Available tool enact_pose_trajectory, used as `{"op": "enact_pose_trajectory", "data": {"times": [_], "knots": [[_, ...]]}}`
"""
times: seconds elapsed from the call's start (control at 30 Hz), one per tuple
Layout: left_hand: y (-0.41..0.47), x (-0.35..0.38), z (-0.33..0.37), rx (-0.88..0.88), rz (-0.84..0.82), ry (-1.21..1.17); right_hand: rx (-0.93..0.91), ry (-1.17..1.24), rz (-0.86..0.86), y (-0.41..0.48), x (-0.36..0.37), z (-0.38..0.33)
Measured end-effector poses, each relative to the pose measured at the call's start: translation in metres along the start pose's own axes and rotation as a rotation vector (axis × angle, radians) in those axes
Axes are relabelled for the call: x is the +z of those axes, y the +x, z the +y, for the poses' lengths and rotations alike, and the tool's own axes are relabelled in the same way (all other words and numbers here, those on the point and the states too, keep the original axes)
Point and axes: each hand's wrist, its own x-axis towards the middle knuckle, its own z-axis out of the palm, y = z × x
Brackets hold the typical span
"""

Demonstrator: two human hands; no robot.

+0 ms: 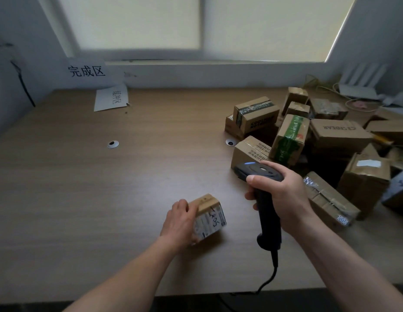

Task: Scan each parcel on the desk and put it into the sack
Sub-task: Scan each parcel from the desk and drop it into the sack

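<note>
Left hand [181,221] grips the parcel [209,218] on the desk [106,188], right hand [283,194] grasps the scanner [263,199] beside it; tilt the label squarely toward the scanner's head.

A small parcel [210,216] sits on the desk [106,199] near the middle of the front edge, with the left hand [179,224] gripping its left side. Just to its right, the right hand [283,197] holds a scanner [269,221] whose cable [272,275] drops over the front edge. A heap of parcels [331,136] fills the right side, with a router [362,84] behind it in the back right corner. A paper sheet [111,99] lies near the back left corner, below a wall sign [86,70].
</note>
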Motion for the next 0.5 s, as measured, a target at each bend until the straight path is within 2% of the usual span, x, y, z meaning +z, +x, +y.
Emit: {"op": "enact_pose_trajectory", "data": {"times": [0.13,0.2,0.37,0.43,0.5], "knots": [[-0.002,-0.007,0.011,-0.005,-0.168,-0.101,-0.01,-0.02,-0.011,-0.007,0.003,0.0],[0.001,-0.013,0.021,-0.022,-0.237,-0.051,-0.013,-0.023,-0.012,-0.01,0.004,-0.001],[0.005,-0.023,0.031,-0.011,-0.271,0.052,-0.02,-0.02,-0.001,-0.021,0.006,-0.005],[0.006,-0.027,0.024,-0.058,-0.252,-0.078,-0.029,-0.025,0.006,-0.026,0.004,-0.008],[0.008,-0.038,0.016,-0.128,-0.2,-0.347,-0.04,-0.035,0.013,-0.03,0.002,-0.013]]}}
